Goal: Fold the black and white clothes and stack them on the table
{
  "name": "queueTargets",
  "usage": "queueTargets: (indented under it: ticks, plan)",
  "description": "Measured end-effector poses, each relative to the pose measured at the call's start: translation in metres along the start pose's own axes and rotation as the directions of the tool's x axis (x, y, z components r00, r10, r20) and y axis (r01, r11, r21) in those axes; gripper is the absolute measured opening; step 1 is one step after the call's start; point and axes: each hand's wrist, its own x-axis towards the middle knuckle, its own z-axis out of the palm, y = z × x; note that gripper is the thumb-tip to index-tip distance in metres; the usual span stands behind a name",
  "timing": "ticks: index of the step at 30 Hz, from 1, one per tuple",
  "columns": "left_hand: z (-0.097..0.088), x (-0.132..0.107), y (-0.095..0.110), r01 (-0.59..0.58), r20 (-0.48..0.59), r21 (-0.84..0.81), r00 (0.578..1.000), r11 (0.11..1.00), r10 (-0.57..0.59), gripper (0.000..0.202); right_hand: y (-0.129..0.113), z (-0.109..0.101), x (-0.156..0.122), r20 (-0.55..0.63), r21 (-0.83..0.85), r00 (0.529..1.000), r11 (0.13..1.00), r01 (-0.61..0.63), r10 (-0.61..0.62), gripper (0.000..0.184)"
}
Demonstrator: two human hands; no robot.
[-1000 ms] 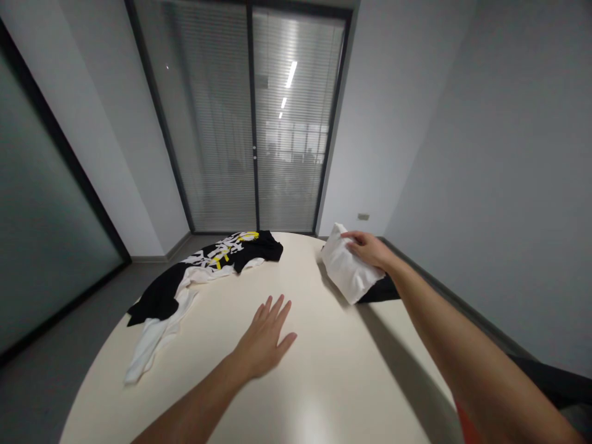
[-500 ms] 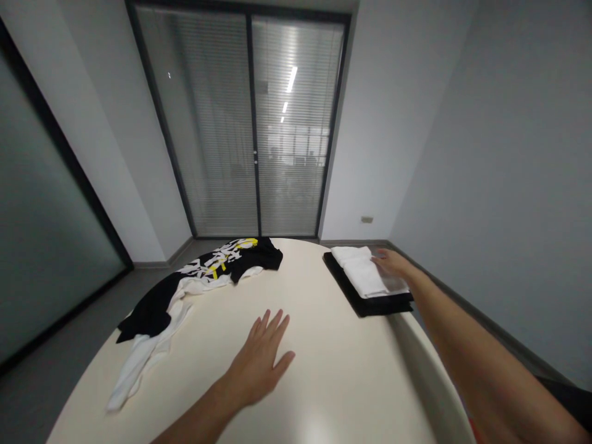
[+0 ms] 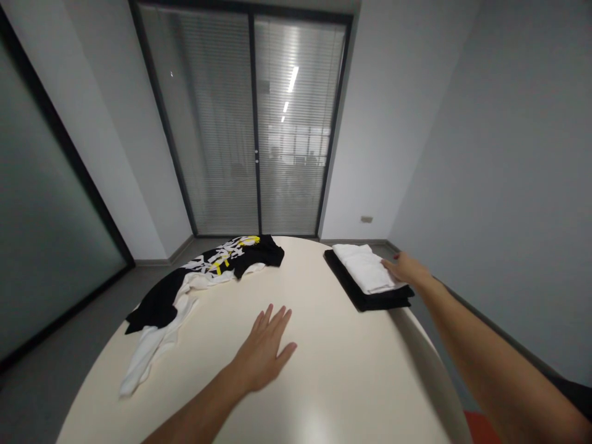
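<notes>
My left hand (image 3: 263, 350) is spread flat, palm down, over the near middle of the round table (image 3: 342, 364), with nothing in it. At the right, my right hand (image 3: 407, 270) is at the right edge of a folded white garment (image 3: 363, 270). Its visible fingers are stretched out and seem to touch that edge; some are hidden. Underneath the white garment is a folded black garment (image 3: 370, 303), forming a neat stack. On the left side of the table, a black garment with a white and yellow print (image 3: 161, 303) is spread partly over a white garment (image 3: 148, 354).
The stack sits close to the table's right rim. Behind the table stands a glass door (image 3: 256, 154) with blinds. Something red (image 3: 481, 427) shows at the lower right, beside the table. A grey wall (image 3: 504, 154) rises on the right.
My right hand has shifted slightly right, off the top of the white garment toward its edge. My left hand stays spread in nearly the same place. The view has shifted slightly.
</notes>
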Motion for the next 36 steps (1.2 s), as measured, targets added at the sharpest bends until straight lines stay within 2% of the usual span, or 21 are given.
queueTargets:
  ticks: [4,6,9,10,13,15,17,19,21,23,25,27,29,31,33,35,36]
  plan:
    - [0.001,0.000,-0.001,0.001,-0.012,-0.007,1.000,1.000,-0.001,0.069,-0.018,-0.014,-0.015,0.041,-0.087,0.999,0.996,0.015,-0.011,0.050]
    - [0.001,0.000,0.000,0.000,-0.016,-0.011,1.000,1.000,0.000,0.069,-0.038,-0.017,-0.024,-0.007,-0.127,0.994,0.986,0.107,-0.108,0.049]
    - [0.000,-0.001,0.000,-0.003,-0.022,-0.016,1.000,1.000,0.003,0.068,-0.067,-0.008,-0.039,-0.083,-0.102,0.955,0.956,0.275,-0.283,0.063]
    - [0.000,-0.001,0.000,-0.004,-0.026,-0.018,1.000,1.000,0.004,0.068,-0.074,-0.003,-0.043,-0.053,-0.104,0.953,0.950,0.293,-0.299,0.066]
    - [-0.001,-0.002,-0.001,-0.008,-0.038,-0.032,0.999,0.999,0.006,0.066,-0.083,0.016,-0.053,0.173,-0.106,0.939,0.942,0.318,-0.297,0.070]
    - [-0.001,-0.002,-0.001,-0.013,-0.057,-0.045,0.998,0.999,0.010,0.065,-0.085,0.021,-0.057,0.226,-0.109,0.932,0.943,0.314,-0.284,0.071]
    - [0.001,-0.001,-0.002,-0.020,-0.088,-0.055,0.996,0.998,0.015,0.063,-0.090,0.017,-0.063,0.142,-0.125,0.944,0.940,0.317,-0.299,0.065]
    - [0.003,0.000,-0.002,-0.029,-0.135,-0.063,0.991,0.998,0.021,0.060,-0.102,0.008,-0.074,-0.027,-0.124,0.940,0.934,0.336,-0.341,0.052]
    - [0.005,0.004,-0.006,-0.024,-0.202,-0.069,0.979,0.997,0.010,0.055,-0.120,0.002,-0.094,-0.197,-0.055,0.908,0.929,0.366,-0.369,0.042]
    - [0.003,0.007,-0.014,0.016,-0.289,-0.052,0.957,0.999,-0.031,0.051,-0.140,0.004,-0.120,-0.279,0.028,0.880,0.912,0.408,-0.385,0.036]
    - [-0.004,0.010,-0.029,0.106,-0.384,-0.001,0.918,0.994,-0.098,0.048,-0.155,0.015,-0.147,-0.261,0.104,0.870,0.883,0.457,-0.419,0.032]
    - [-0.016,0.009,-0.050,0.251,-0.481,0.052,0.854,0.966,-0.196,0.047,-0.161,0.032,-0.168,-0.216,0.158,0.858,0.851,0.502,-0.466,0.030]
    - [-0.031,0.004,-0.075,0.432,-0.589,0.065,0.744,0.899,-0.315,0.048,-0.161,0.048,-0.180,-0.161,0.209,0.849,0.824,0.527,-0.503,0.030]
    - [-0.044,-0.003,-0.100,0.594,-0.681,0.023,0.598,0.804,-0.422,0.052,-0.156,0.058,-0.184,-0.126,0.262,0.844,0.803,0.536,-0.522,0.030]
    - [-0.053,-0.010,-0.122,0.698,-0.723,-0.054,0.466,0.714,-0.510,0.060,-0.151,0.063,-0.182,-0.118,0.312,0.844,0.787,0.532,-0.523,0.030]
    - [-0.057,-0.015,-0.138,0.760,-0.696,-0.131,0.387,0.637,-0.605,0.064,-0.147,0.064,-0.178,-0.115,0.367,0.849,0.772,0.519,-0.516,0.030]
    - [-0.057,-0.016,-0.144,0.776,-0.676,-0.158,0.366,0.610,-0.640,0.065,-0.145,0.065,-0.177,-0.109,0.397,0.855,0.766,0.506,-0.508,0.030]
